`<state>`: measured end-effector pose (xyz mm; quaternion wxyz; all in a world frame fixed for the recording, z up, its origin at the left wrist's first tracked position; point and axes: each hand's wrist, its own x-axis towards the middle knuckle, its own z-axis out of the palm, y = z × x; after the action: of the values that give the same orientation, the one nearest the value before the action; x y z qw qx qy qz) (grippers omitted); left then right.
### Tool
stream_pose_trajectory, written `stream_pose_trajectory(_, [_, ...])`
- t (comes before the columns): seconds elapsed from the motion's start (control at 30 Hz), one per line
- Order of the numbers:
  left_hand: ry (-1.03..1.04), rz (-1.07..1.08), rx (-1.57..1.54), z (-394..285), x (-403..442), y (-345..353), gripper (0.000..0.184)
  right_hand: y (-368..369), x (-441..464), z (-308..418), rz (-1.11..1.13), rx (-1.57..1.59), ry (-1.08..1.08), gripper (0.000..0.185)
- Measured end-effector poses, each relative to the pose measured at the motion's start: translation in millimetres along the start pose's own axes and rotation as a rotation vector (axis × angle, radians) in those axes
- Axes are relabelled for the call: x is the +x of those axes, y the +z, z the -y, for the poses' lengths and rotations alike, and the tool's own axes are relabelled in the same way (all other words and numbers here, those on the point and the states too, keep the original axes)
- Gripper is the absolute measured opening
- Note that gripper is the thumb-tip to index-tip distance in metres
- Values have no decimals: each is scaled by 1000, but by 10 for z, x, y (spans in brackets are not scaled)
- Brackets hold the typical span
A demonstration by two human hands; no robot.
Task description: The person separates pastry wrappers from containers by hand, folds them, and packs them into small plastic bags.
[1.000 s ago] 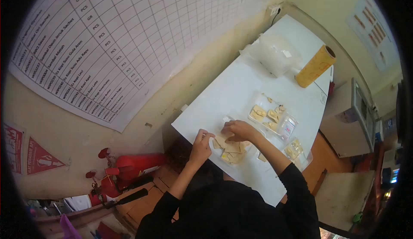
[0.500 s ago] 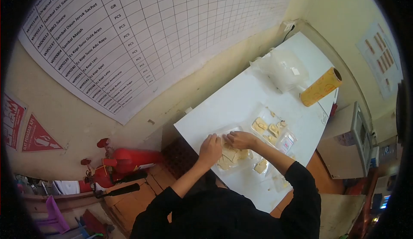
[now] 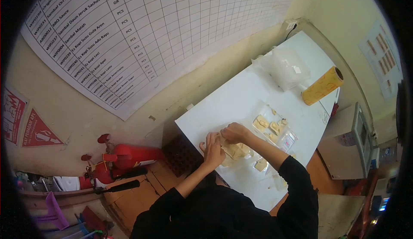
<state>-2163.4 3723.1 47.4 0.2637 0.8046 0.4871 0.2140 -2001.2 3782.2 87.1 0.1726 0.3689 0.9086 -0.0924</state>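
Observation:
A clear plastic tray (image 3: 228, 170) holding flat pale-yellow pieces (image 3: 234, 152) lies on the white table in front of me. My left hand (image 3: 213, 150) rests at the tray's left edge, its fingers bent but apart. Over the tray's far side my right hand (image 3: 235, 133) is closed, fingers curled down at the pieces; whatever it grips is hidden. To the right sits a second clear tray (image 3: 257, 131) with more pale-yellow pieces (image 3: 261, 122). One more pale piece (image 3: 260, 165) lies in clear plastic just right of the first tray.
Farther along the white table (image 3: 215, 110) are a clear plastic bag (image 3: 286, 69) and a yellow roll (image 3: 322, 86). A labelled clear container (image 3: 288, 141) sits by the second tray. On the left are a red fire extinguisher (image 3: 133, 156) and a dark crate (image 3: 178, 155).
My left hand has shifted slightly away from the right one, and its fingers have spread. My right hand has moved a little toward the tray's far edge and curled.

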Motion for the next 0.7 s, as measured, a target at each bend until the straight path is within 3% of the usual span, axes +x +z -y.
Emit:
stream_pose_trajectory(0.07, [-15, 8, -12, 21, 5, 32, 51, 75, -3, -10, -27, -4, 67, 22])
stream_pose_trajectory(0.33, [-46, -10, -71, 21, 40, 39, 56, 221, -79, -93, -190, 23, 1, 24])
stream_pose_trajectory(0.4, [-87, 9, -53, 31, 54, 61, 47, 258, -95, -122, -218, 4, -30, 26])
stream_pose_trajectory(0.7, [-154, -9, -144, -52, 103, 30, 47, 290, -160, -210, -257, 57, -55, 30])
